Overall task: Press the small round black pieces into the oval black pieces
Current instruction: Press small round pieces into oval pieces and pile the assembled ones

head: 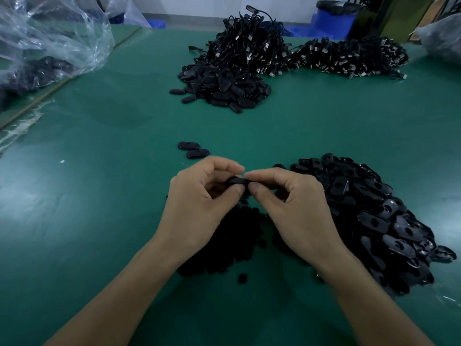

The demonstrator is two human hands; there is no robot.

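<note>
Two oval pieces [193, 149] lie apart; both hands pinch one oval piece [237, 181].

Over the near middle of the table [99, 196] the left hand [197, 203] and right hand [296, 208] meet, pinching one oval piece [237, 181] between them. Under them lies a heap of small round pieces [239, 236], with a pile of oval pieces [374, 221] just to its right. Two loose ovals [193, 149] lie side by side just beyond the hands. Farther off, a second oval heap [224, 88] sits before a tangle of cables [249, 46]; another cable pile [349, 57] lies to the right. A plastic bag [50, 41] sits far left.
</note>
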